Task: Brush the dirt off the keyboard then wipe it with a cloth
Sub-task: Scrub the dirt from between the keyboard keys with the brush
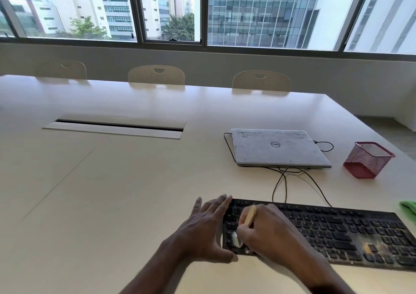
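Lower centre of the frame: my right hand [267,233], fingers curled round the pale wooden handle of the brush [249,218]. Its light bristles are pressed onto the keys at the left end of the black keyboard [326,233]. The keyboard lies along the lower right of the frame on the beige table [112,192].

Left of it: my left hand [207,228], fingers straight and spread, holding nothing. The fingertips reach the keyboard's far left corner and the thumb lies by its near left corner.

Lower right: a patch of tan dirt [369,246] sits on the keys toward the keyboard's right end.

Right edge: the green cloth [408,210] is partly cut off, just beyond the keyboard's far right corner.

Centre right: a closed silver laptop [276,147], with a black cable [283,181] looping between it and the keyboard. A red mesh pen holder [369,160] stands to its right.

Centre left: a cable slot [117,126] is set into the table.
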The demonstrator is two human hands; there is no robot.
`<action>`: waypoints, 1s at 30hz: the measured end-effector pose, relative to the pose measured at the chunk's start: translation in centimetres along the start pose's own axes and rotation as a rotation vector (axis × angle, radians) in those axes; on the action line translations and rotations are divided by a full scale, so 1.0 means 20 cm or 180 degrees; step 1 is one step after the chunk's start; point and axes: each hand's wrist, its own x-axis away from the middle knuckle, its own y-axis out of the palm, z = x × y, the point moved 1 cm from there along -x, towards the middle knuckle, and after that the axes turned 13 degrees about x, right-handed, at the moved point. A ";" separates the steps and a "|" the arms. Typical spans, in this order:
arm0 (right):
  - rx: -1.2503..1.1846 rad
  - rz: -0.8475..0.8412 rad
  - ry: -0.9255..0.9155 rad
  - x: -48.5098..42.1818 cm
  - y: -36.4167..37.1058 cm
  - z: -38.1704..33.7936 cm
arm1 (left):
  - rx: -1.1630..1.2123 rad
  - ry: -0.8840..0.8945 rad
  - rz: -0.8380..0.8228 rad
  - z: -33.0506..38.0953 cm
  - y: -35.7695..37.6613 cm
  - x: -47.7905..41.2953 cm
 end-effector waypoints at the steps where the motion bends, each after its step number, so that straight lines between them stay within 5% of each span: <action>1: 0.0041 -0.0053 -0.0013 0.00 0.00 0.00 | 0.0004 0.0003 0.0010 0.00 0.00 0.00; 30: 0.0034 0.0076 -0.0118 -0.04 -0.01 0.01 | 0.0112 -0.0007 -0.0025 0.00 -0.01 0.00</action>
